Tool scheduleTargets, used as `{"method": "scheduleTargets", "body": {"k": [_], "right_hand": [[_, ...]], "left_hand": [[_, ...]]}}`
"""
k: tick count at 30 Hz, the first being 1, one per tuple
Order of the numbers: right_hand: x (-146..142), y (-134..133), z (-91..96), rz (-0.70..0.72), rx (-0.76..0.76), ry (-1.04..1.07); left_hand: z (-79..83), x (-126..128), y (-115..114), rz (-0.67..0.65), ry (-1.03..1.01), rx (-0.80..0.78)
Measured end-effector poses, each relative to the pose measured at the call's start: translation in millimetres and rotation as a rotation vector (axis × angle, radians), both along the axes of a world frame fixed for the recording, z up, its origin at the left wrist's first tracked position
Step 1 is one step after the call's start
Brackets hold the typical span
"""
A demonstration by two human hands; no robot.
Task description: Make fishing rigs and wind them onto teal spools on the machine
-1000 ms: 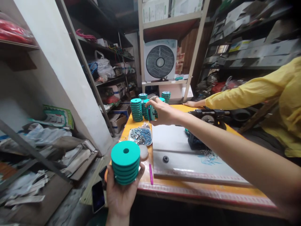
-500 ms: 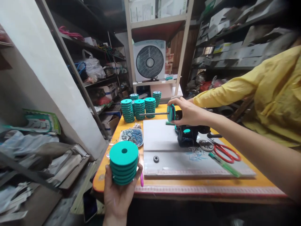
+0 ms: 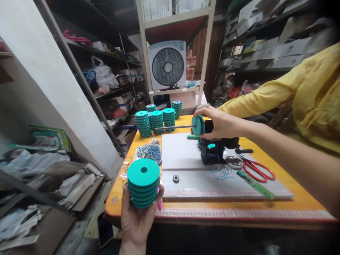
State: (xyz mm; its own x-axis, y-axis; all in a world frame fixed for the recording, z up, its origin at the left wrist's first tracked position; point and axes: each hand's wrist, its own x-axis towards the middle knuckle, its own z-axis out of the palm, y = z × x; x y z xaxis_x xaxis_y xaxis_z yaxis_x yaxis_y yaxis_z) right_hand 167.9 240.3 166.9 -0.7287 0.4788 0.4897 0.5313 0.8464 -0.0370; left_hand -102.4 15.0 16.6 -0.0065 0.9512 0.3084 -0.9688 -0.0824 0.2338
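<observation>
My left hand (image 3: 138,225) grips a stack of teal round spools (image 3: 143,173), upright, the top one showing a centre hole. My right hand (image 3: 225,122) has its thumb and fingers around the edge of one teal spool (image 3: 197,126). That spool sits on a thin metal rod (image 3: 172,127), which sticks out left from a black hand-cranked winding machine (image 3: 212,154). My palm and fingers partly hide the rod's mount. Beyond the rod's tip stand several stacks of similar spools (image 3: 156,122).
On the white board (image 3: 175,152) lie a small black ring (image 3: 175,179), scattered metal bits (image 3: 221,170), red-handled scissors (image 3: 259,171) and a green cutter (image 3: 256,184). A tray of metal parts (image 3: 148,153) is at left. A person in a yellow sleeve (image 3: 260,90) is at right.
My right hand and its spool have moved slightly right along the rod, toward the machine. My left hand still holds the stack, a little further right in view. The camera has shifted slightly.
</observation>
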Motion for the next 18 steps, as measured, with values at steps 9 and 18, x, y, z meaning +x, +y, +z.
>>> {"method": "scheduleTargets", "body": {"k": [9,18], "right_hand": [[17.0,-13.2,9.7,0.037,-0.061,-0.050],[-40.0,-134.9,25.0,0.350,-0.154,-0.178]], "left_hand": [[-1.8,4.0,1.3,0.012,0.003,-0.118],[2.6,51.1,-0.2,0.175,0.048,-0.199]]}}
